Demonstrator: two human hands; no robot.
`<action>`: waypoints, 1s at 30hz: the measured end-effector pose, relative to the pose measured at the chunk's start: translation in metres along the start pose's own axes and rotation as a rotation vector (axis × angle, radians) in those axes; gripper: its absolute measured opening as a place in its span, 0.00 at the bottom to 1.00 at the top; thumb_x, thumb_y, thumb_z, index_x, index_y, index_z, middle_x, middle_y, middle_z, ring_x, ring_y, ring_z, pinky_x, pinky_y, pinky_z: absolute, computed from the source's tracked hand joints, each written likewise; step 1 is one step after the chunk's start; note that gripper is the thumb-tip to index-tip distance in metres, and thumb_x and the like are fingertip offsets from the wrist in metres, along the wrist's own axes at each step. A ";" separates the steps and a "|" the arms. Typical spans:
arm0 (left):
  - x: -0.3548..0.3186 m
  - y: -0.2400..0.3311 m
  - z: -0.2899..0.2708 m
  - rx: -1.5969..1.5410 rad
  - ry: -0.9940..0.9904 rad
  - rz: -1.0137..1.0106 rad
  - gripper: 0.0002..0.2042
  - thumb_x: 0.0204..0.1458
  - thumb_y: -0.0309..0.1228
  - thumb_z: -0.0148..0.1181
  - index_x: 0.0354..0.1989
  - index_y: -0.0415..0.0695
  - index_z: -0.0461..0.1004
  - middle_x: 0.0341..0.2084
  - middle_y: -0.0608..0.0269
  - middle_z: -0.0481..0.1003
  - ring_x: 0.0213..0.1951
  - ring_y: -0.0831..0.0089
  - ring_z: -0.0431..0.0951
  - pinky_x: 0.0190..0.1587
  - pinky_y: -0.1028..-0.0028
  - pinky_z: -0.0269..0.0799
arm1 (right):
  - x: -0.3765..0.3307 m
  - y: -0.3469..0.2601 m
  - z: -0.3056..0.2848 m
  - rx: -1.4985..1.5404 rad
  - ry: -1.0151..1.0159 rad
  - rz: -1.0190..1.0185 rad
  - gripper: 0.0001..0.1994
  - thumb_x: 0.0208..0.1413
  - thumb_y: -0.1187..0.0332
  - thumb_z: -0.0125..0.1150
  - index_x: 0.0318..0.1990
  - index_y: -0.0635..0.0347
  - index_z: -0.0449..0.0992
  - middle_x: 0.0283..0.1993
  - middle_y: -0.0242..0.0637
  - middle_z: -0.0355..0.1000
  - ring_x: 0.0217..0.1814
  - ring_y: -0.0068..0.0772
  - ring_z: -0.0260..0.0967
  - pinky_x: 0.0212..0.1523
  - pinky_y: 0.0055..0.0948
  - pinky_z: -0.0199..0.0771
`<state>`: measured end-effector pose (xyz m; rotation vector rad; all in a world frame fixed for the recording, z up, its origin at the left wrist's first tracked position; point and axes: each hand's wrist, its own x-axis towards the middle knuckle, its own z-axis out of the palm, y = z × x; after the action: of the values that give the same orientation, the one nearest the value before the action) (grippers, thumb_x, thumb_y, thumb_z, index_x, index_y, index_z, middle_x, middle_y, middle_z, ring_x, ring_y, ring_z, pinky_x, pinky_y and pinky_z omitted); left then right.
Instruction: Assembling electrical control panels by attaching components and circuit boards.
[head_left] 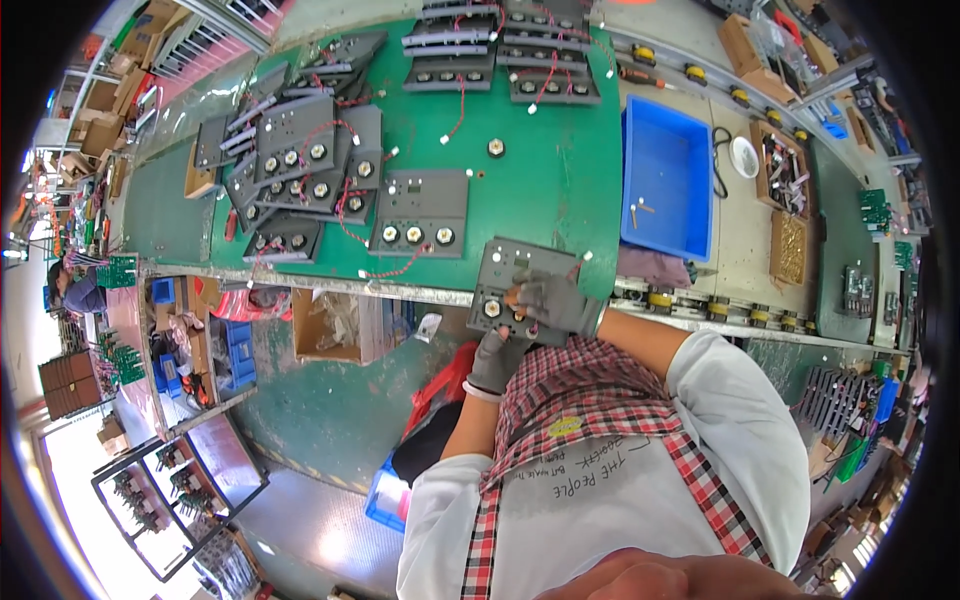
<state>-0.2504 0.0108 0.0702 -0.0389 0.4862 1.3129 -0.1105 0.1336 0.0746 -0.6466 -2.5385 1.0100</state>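
A dark grey control panel [510, 262] with a small window and round white-and-brass parts rests tilted at the front edge of the green table [560, 200]. My left hand [493, 364], in a grey glove with bare fingertips, grips the panel's near edge. Over the panel's right half lies my right hand [558, 304], gloved alike, its fingers curled and pinched close to the round parts. Whatever sits between those fingertips is hidden. Left of it, a similar panel [425, 205] lies flat with several round parts and a red-black wire. A single round part [496, 148] sits farther back.
Stacked grey panels [300, 160] with twisted wires cover the table's left, and more panels [450, 70] stand at the back. At right are a blue bin [668, 180], a roller track [718, 310] and a box of small brass pieces [789, 250]. An open carton [330, 325] sits below.
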 end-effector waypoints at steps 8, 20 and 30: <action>0.011 -0.004 -0.001 -0.042 -0.082 -0.020 0.26 0.48 0.38 0.56 0.53 0.40 0.59 0.46 0.60 0.66 0.49 0.66 0.66 0.51 0.65 0.62 | 0.002 -0.014 -0.018 -0.249 -0.305 -0.037 0.13 0.47 0.61 0.50 0.41 0.48 0.74 0.48 0.30 0.68 0.62 0.33 0.50 0.56 0.35 0.55; 0.013 -0.008 -0.011 -0.109 0.016 -0.044 0.22 0.45 0.36 0.60 0.47 0.42 0.64 0.39 0.66 0.68 0.42 0.73 0.68 0.49 0.68 0.63 | 0.006 -0.013 -0.001 -0.332 -0.218 0.023 0.13 0.41 0.53 0.54 0.32 0.46 0.75 0.34 0.26 0.65 0.42 0.33 0.57 0.38 0.36 0.65; 0.014 -0.013 -0.018 -0.137 0.052 -0.054 0.22 0.44 0.35 0.60 0.47 0.41 0.64 0.43 0.63 0.68 0.45 0.70 0.68 0.51 0.69 0.63 | 0.016 -0.041 -0.023 -0.490 -0.436 0.169 0.12 0.46 0.57 0.52 0.39 0.42 0.74 0.41 0.26 0.65 0.47 0.33 0.61 0.39 0.34 0.68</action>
<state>-0.2417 0.0149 0.0462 -0.1993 0.4361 1.2929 -0.1257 0.1281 0.1219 -0.8575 -3.2071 0.6218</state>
